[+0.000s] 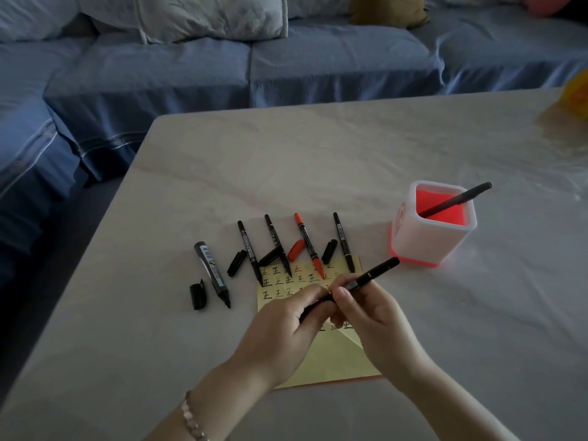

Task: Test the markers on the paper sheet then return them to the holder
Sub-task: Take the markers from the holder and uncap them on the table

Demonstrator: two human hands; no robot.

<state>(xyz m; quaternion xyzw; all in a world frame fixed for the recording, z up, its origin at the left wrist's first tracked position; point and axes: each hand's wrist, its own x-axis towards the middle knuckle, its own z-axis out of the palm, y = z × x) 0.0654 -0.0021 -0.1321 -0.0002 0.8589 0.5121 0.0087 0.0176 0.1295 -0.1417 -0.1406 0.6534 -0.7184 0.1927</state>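
Here the holder [426, 245] contains one pen [458, 198]; left hand [280, 319] and right hand [375, 310] grip a marker [378, 270].

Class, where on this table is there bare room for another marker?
Bare: table between markers and sofa, and right of the holder. Crowded: around the paper sheet, with markers, caps, and left hand and right hand gripping a pen.

Blue sofa [286, 68] behind pale table [318, 148], grey cushion [206, 14] on it (yellow blur [577, 97] far right).
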